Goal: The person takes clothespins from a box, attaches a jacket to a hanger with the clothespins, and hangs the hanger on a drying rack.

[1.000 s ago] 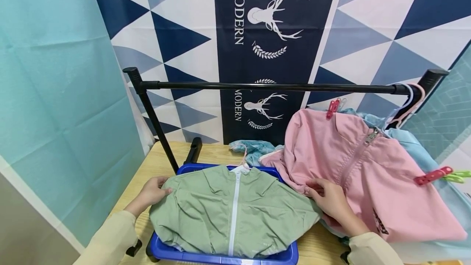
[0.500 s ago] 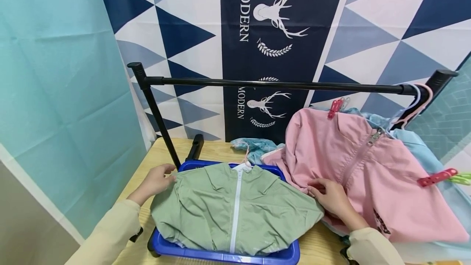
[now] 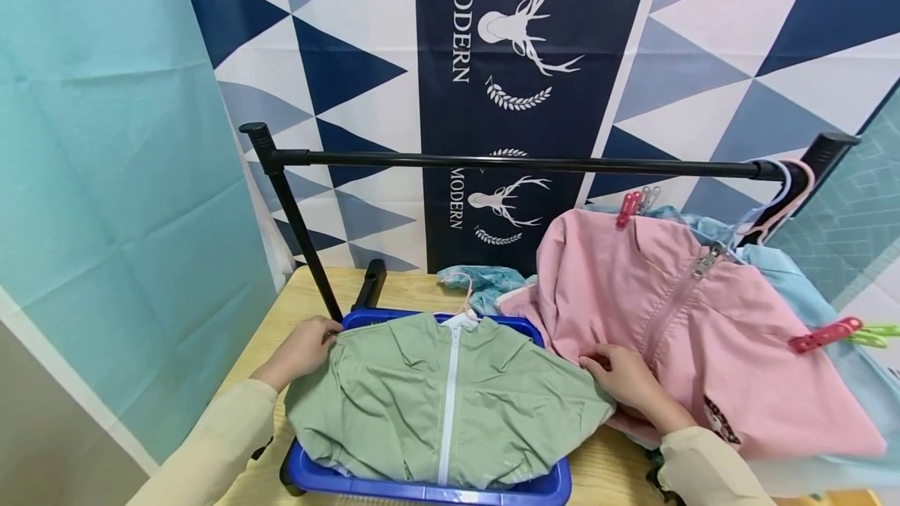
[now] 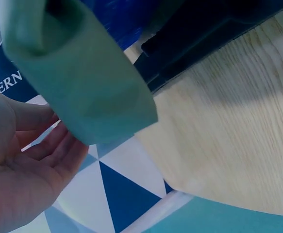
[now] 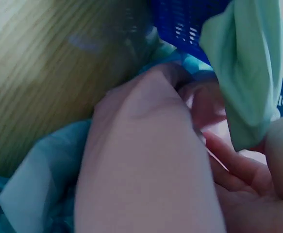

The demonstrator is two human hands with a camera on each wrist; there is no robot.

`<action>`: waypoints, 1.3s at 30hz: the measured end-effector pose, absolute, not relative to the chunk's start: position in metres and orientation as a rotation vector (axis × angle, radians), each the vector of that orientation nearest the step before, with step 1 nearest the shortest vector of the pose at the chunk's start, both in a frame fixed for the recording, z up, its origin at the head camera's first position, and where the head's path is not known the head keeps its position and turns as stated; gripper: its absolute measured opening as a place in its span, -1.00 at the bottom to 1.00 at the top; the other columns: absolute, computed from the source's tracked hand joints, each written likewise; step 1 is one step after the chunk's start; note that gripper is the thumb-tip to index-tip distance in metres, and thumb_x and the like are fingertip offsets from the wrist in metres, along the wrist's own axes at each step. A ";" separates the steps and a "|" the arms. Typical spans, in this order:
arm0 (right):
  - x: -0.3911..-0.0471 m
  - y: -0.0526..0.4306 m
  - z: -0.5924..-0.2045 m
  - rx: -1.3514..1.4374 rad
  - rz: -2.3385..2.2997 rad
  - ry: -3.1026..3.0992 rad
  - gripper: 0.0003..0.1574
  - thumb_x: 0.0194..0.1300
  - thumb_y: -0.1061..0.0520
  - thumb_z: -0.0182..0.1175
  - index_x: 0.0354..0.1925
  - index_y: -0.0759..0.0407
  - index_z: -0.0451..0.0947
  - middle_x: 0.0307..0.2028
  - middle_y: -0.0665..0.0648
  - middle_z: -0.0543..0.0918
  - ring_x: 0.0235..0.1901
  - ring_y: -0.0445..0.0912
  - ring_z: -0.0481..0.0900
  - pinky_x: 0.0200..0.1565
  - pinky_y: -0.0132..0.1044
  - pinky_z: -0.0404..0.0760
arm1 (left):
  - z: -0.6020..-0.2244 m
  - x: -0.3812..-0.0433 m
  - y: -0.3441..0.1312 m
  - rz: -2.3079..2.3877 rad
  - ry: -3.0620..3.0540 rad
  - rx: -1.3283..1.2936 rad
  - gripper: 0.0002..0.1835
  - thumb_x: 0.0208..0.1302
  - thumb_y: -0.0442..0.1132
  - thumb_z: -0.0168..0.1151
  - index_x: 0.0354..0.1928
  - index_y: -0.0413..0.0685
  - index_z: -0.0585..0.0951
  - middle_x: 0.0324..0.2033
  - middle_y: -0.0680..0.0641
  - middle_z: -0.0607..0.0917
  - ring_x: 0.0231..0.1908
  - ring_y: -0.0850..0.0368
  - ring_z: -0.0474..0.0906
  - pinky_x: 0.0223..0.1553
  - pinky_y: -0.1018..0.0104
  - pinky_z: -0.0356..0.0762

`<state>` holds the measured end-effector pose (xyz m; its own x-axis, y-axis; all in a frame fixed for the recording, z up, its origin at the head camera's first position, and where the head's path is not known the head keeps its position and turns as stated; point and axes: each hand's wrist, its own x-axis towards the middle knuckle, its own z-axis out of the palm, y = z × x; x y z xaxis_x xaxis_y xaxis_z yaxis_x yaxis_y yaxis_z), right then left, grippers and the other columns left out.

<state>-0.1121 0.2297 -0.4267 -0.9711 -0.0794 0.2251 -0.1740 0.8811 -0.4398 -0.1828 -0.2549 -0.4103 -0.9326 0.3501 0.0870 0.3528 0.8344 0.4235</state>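
- green jacket [image 3: 401,389] is spread over one blue basket [image 3: 422,493], with one pink hanger hook [image 3: 469,287] poking out at the collar
- its far edges are pinched at each side, by the left hand [image 3: 305,346] and the right hand [image 3: 622,377], though the left fingertips are half hidden by cloth, so that grip can't be fully vouched for
- the pink jacket [image 3: 675,311] could get dragged along if lifted, being bunched against the right fingers
- counted: two jackets, one black rail [image 3: 450,161], two hangers [image 3: 812,178] hooked there, four pegs showing: two red [image 3: 826,334], one grey [image 3: 650,197], one green [image 3: 875,333]
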 end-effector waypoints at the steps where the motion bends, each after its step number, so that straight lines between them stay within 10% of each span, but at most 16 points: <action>1: -0.111 0.228 -0.427 0.186 0.709 -2.831 -0.90 0.22 0.16 0.29 -0.29 0.15 0.69 -0.35 0.10 0.75 -0.33 -0.04 0.67 -0.27 -0.26 0.57 | -0.410 -0.183 -0.256 -0.688 -3.000 -0.582 -0.78 0.30 -0.49 0.09 -0.09 -0.37 0.65 -0.18 -0.32 0.69 -0.15 -0.21 0.64 -0.11 0.01 0.63; 39: -0.088 0.189 -0.395 0.047 0.865 -2.602 -0.94 0.17 0.20 0.33 -0.37 0.19 0.66 -0.45 0.06 0.68 -0.49 -0.47 0.34 -0.42 -0.44 0.40 | -0.366 -0.168 -0.277 -1.069 -2.967 -0.593 -0.88 0.24 -0.46 0.17 -0.28 -0.18 0.67 -0.38 -0.08 0.72 -0.32 0.17 0.59 -0.30 0.35 0.51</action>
